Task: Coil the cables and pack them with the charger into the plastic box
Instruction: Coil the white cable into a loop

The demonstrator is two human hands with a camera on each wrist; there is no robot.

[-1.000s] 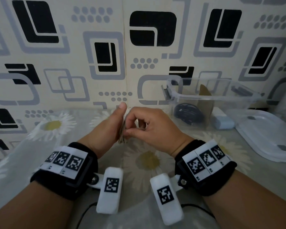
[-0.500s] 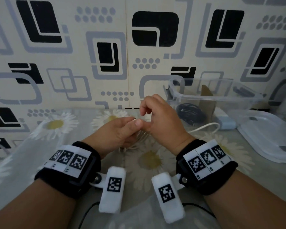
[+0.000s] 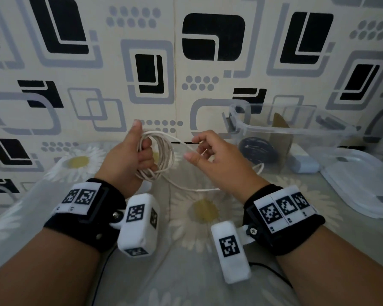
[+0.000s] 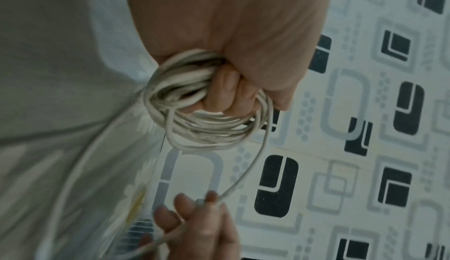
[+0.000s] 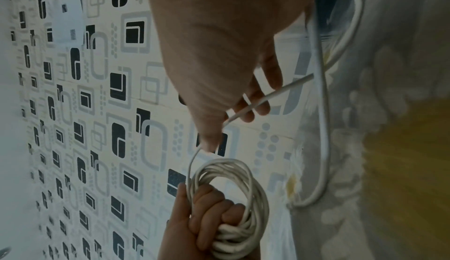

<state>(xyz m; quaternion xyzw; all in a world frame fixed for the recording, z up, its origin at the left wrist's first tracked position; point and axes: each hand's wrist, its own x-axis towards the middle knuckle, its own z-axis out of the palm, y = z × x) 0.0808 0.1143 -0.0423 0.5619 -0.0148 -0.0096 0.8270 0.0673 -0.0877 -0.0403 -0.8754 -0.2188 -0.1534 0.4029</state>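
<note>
My left hand [image 3: 133, 160] hides the near side of the white cable [image 3: 164, 155] coil. Its loose tail slips behind my right hand [image 3: 219, 160]. The dark coil [image 3: 258, 150] in the plastic box [image 3: 296, 131] is blurred by the wall.

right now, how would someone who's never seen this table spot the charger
Start at the clear plastic box standing against the patterned wall on the right of the table. The charger is the small pale block at the box's bottom right corner, between the dark coiled cable and the flat lid. It is the only solid, boxy white piece there; whether it lies inside the box is unclear.
</note>
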